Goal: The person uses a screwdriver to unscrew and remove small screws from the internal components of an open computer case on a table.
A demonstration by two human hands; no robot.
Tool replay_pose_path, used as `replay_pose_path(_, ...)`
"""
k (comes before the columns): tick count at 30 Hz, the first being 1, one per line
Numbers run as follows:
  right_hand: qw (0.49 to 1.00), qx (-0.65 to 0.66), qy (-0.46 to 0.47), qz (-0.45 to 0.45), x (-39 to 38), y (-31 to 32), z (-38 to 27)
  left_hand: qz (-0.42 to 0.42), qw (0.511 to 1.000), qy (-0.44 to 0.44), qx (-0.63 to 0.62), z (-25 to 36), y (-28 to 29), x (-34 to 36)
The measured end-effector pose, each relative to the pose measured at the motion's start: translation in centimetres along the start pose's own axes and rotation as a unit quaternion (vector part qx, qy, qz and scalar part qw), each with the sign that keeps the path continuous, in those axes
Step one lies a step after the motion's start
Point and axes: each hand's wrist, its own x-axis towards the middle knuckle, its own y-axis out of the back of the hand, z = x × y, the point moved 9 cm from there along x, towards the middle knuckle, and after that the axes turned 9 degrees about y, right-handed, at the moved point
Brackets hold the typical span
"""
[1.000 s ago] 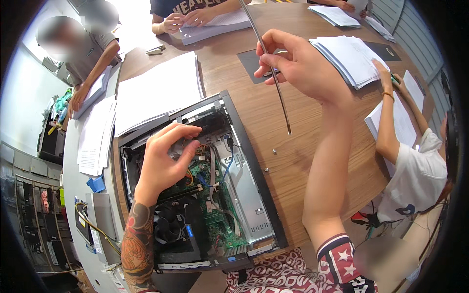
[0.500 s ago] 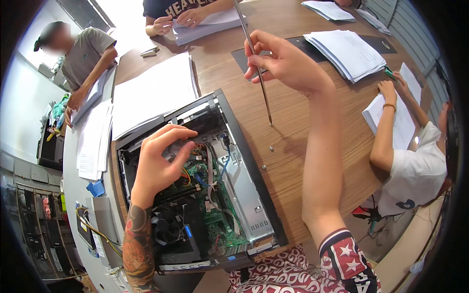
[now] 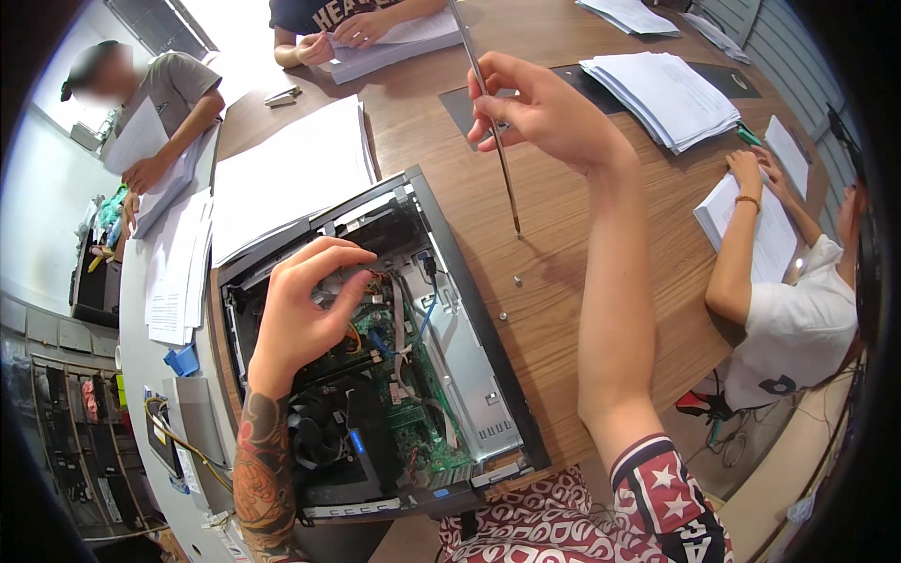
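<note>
1. Left hand (image 3: 305, 310), frame ctr-left: fingers curling on parts inside open computer case (image 3: 375, 357).
2. Right hand (image 3: 544, 113), upper ctr: gripping long screwdriver (image 3: 497, 155), tip hovering over tabletop (image 3: 563, 244) near two screws (image 3: 516, 281).

the left hand (image 3: 305, 314) reaches forward on a tattooed forearm, palm down, fingers curled and spread. the right hand (image 3: 544, 113) is raised on an upright bare forearm, fingers pinched together in a light grip.
</note>
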Motion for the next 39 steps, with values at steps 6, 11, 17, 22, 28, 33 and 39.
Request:
replay_pose_path(6,1.000,-0.002,-0.003,0.003,-0.5,0.8,-1.1,-0.007,1.000,-0.007,0.001,0.0,-0.4,-0.1)
replay_pose_path(11,0.999,-0.022,0.048,0.009,-0.5,0.8,-2.8,-0.001,1.000,0.001,0.006,0.0,-0.1,0.0)
replay_pose_path(17,0.991,0.039,0.126,0.004,-0.8,-0.4,-7.3,0.043,0.999,-0.005,-0.016,1.1,-0.3,-0.1)
replay_pose_path(22,0.975,0.086,0.196,0.063,-1.2,-0.7,-12.4,0.063,0.996,-0.051,-0.028,3.6,-1.3,-0.9)
replay_pose_path(28,0.962,0.077,0.238,0.107,-2.2,-2.0,-14.6,0.052,0.996,-0.068,-0.005,5.4,-2.4,-1.3)
replay_pose_path(33,0.957,0.072,0.257,0.116,-2.4,-3.0,-15.3,0.066,0.995,-0.066,-0.031,5.2,-2.3,-1.4)
replay_pose_path(39,0.949,0.069,0.276,0.136,-2.8,-2.0,-16.1,0.048,0.997,-0.038,-0.046,5.6,-2.2,-1.6)
